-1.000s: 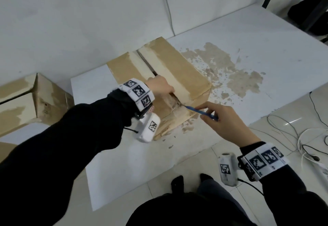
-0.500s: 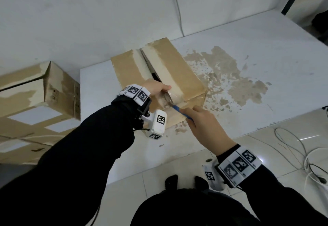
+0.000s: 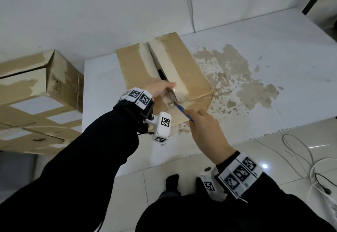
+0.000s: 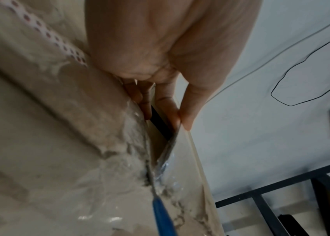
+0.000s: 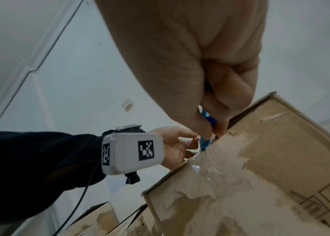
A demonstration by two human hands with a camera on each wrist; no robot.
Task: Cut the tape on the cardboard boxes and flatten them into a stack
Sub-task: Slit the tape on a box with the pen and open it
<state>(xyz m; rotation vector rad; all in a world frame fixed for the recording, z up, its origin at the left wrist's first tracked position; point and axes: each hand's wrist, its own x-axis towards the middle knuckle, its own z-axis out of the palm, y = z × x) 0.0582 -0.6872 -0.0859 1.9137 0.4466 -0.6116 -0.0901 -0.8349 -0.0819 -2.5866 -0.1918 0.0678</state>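
A brown cardboard box (image 3: 182, 71) stands on the white table (image 3: 273, 53), its top seam split open at the far end. My left hand (image 3: 168, 86) grips the flap edge at the near end of the seam, fingers hooked into the gap (image 4: 146, 102). Crumpled clear tape (image 4: 166, 167) still bridges the seam at the near top edge. My right hand (image 3: 196, 115) pinches a blue-handled cutter (image 3: 183, 112), its blade tip in that tape. From the right wrist, the cutter (image 5: 205, 142) meets the box (image 5: 271, 167) just beside the left hand (image 5: 176, 146).
More cardboard boxes (image 3: 36, 85) sit at the left, over flattened sheets (image 3: 36, 127). The tabletop has a peeled brown patch (image 3: 237, 78) right of the box. Cables (image 3: 300, 158) lie on the tiled floor at the right. A white wall stands close behind.
My right hand brought the cutter left and in, from beside the box's near face up to the taped seam edge. My left hand stayed on the flap. My head view tilted.
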